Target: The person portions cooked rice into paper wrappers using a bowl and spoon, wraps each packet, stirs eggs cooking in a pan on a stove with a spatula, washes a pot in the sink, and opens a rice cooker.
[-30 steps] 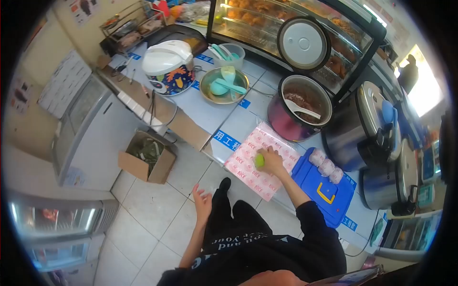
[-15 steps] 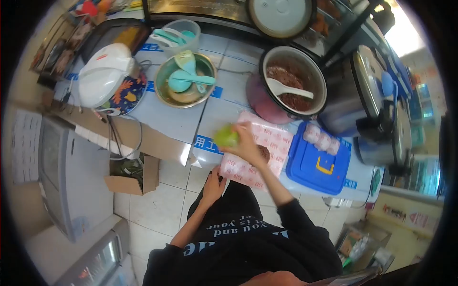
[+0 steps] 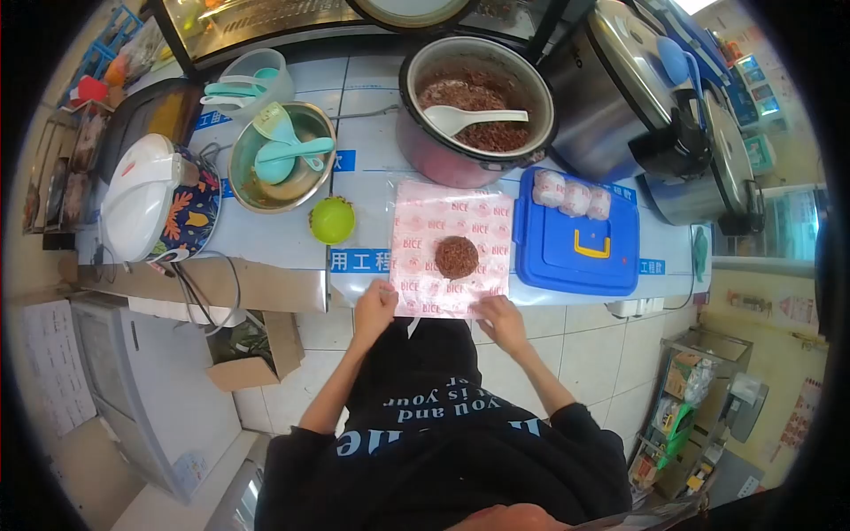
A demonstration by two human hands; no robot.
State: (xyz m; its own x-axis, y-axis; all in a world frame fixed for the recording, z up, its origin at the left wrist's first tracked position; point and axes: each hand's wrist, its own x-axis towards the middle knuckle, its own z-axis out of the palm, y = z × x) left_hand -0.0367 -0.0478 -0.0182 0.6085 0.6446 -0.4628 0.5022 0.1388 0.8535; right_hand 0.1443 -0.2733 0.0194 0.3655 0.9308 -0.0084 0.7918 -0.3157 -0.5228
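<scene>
A pink printed sheet of wrapping paper lies flat at the front of the table. On it, near the middle, sits a round patty of dark reddish-brown rice. My left hand has its fingers closed at the sheet's near left corner. At the near right corner, my right hand pinches the paper's edge. A small lime-green bowl stands on the table to the left of the sheet.
Behind the paper is a pot of dark rice with a white spoon. Right of it, a blue case bears wrapped rolls. A metal basin of ladles and a patterned cooker stand left; steel cookers stand right.
The green bowl has left my right hand and now stands on the table. My right hand has come back to the paper's near right corner. The whole patty is now visible.
</scene>
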